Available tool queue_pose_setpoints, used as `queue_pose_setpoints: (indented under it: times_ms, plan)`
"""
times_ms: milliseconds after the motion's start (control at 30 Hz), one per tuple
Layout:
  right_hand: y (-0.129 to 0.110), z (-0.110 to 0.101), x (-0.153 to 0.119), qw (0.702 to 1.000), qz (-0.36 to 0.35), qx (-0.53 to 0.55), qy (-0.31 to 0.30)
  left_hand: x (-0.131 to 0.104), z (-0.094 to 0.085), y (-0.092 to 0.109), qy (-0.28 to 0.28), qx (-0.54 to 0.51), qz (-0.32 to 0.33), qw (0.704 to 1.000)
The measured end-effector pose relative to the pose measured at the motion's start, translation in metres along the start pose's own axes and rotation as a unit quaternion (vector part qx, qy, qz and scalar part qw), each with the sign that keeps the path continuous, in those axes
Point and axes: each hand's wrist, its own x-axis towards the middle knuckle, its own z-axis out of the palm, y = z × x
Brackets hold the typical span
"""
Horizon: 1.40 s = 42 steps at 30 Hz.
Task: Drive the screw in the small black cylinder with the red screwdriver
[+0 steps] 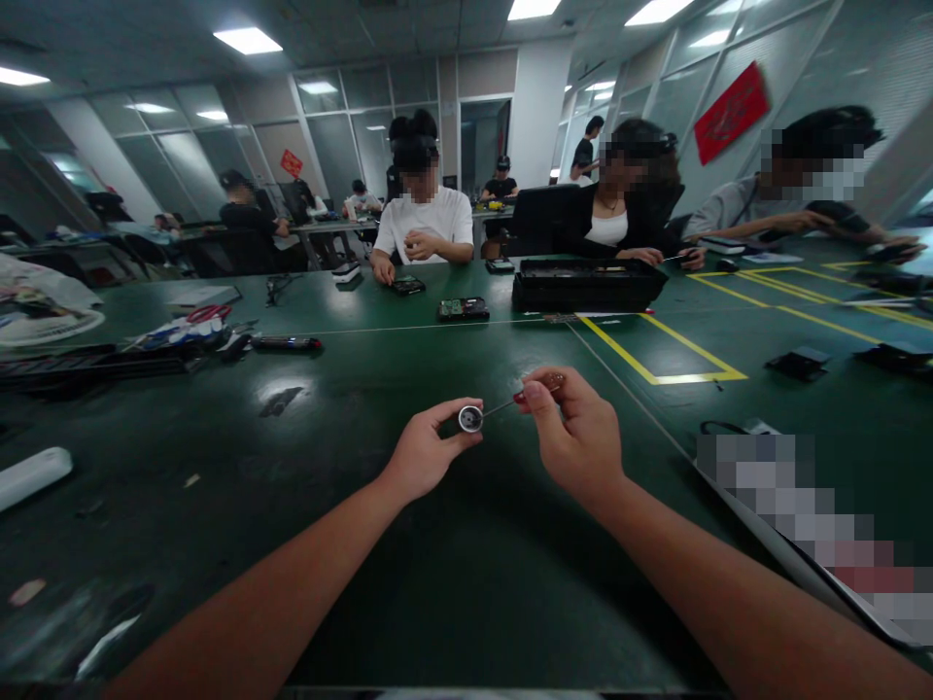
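Observation:
Between the thumb and fingers of my left hand (431,445) is a small round part with a silvery rim and a dark inside (470,419), its open face turned toward me. My right hand (575,428) is closed around the handle of a screwdriver (502,404). The thin shaft points left, and its tip meets the right side of the round part; whether it goes inside I cannot tell. Both hands are above the green tabletop (466,583).
Across the table sit several people, with a black box (589,285) and a circuit board (463,309) before them. Left lie a pen-like tool (287,343), red-handled scissors (208,312) and a white object (33,478). A blurred-out sheet (802,525) lies right, beyond yellow tape (700,377).

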Motion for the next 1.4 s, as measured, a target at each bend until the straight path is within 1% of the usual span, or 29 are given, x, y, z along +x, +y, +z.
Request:
queue_pose_setpoints:
  times_ms: [100,300,467,600,667,767,900,1000,1100,1167,1400]
  plan:
    - [0.002,0.001,0.0,1.0,0.016,0.014,-0.005,0.0,-0.001,0.001,0.004,0.022,0.007,1.0]
    - [0.0,0.004,0.0,0.999,0.029,0.03,-0.008,-0.001,-0.002,0.005,0.007,0.05,-0.004,0.999]
    - [-0.004,-0.001,0.001,0.999,-0.01,-0.018,-0.043,-0.002,-0.004,0.008,0.008,0.107,0.011,0.994]
    - [-0.002,-0.004,0.0,0.996,-0.043,-0.017,-0.08,-0.003,-0.005,0.007,0.009,0.129,0.019,0.991]
    - [-0.001,-0.004,0.0,0.995,-0.05,-0.017,-0.088,-0.003,-0.006,0.006,0.015,0.133,0.016,0.991]
    - [-0.001,-0.002,0.001,0.995,-0.038,-0.031,-0.086,-0.002,-0.006,0.004,0.017,0.147,0.019,0.989]
    - [-0.002,0.001,0.002,0.996,-0.001,-0.043,-0.077,-0.002,-0.008,0.003,0.013,0.159,0.026,0.987]
    - [0.0,0.003,0.001,0.994,0.013,-0.044,-0.099,-0.001,-0.011,0.0,0.018,0.164,0.023,0.986]
    - [0.003,0.004,0.0,0.993,0.009,-0.024,-0.118,0.0,-0.014,-0.002,0.031,0.181,0.023,0.983]
    - [0.004,0.004,0.001,0.992,0.009,-0.019,-0.127,0.001,-0.016,-0.002,0.029,0.198,0.026,0.979]
    - [0.0,0.005,0.003,0.987,0.047,-0.058,-0.143,0.001,-0.016,-0.003,0.018,0.22,0.034,0.975]
